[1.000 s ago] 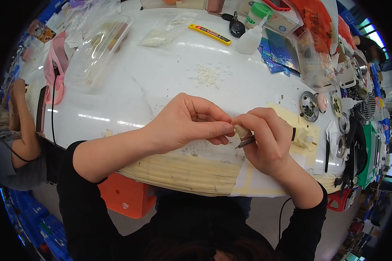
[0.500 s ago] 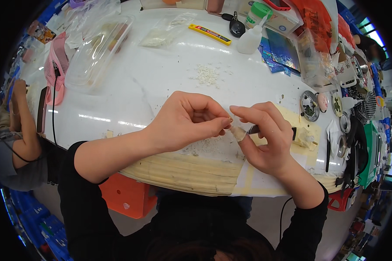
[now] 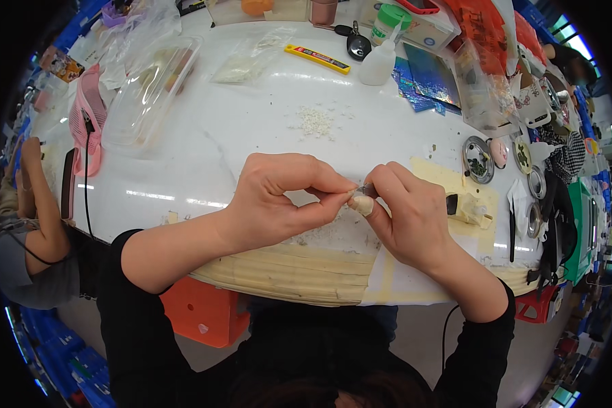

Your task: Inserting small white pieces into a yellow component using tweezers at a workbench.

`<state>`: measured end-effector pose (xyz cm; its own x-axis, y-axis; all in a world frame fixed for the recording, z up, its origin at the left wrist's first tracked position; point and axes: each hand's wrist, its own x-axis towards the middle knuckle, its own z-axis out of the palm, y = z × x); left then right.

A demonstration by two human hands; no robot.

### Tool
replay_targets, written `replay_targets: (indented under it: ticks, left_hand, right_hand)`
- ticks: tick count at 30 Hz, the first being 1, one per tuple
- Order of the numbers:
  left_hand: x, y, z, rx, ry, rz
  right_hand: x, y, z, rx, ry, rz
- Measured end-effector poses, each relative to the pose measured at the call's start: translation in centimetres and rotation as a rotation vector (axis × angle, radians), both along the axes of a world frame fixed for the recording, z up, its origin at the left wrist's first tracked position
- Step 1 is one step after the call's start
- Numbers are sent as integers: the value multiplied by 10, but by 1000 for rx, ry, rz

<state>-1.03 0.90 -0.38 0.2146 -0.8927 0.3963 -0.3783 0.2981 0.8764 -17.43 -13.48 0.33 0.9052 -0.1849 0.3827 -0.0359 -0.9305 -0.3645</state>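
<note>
Though the left hand is pinched tight, whatever it holds is too small to make out; just beside its fingertips the right hand grips a metal tool, and work looks unfinished, white chips lying beyond both

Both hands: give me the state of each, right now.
Left hand: thumb and forefinger pinched closed; anything between them is too small to tell.
Right hand: closed on a slim metal tool, mostly hidden by its fingers.
</note>
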Motion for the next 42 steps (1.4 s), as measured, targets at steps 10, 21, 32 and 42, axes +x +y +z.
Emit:
replay_targets:
  ticks: [10, 21, 32, 42]
  left_hand:
    - [2, -1, 0, -40, -51, -16]
    - [2, -2, 0, -93, -143, -7]
    - [2, -2, 0, -116, -217, 11]
    - [2, -1, 0, -86, -158, -7]
  right_hand:
    - [0, 1, 1, 71, 9, 9]
    - [0, -1, 1, 88, 18, 31]
    - [-1, -1, 5, 73, 37, 48]
    - [0, -2, 1, 60, -3, 43]
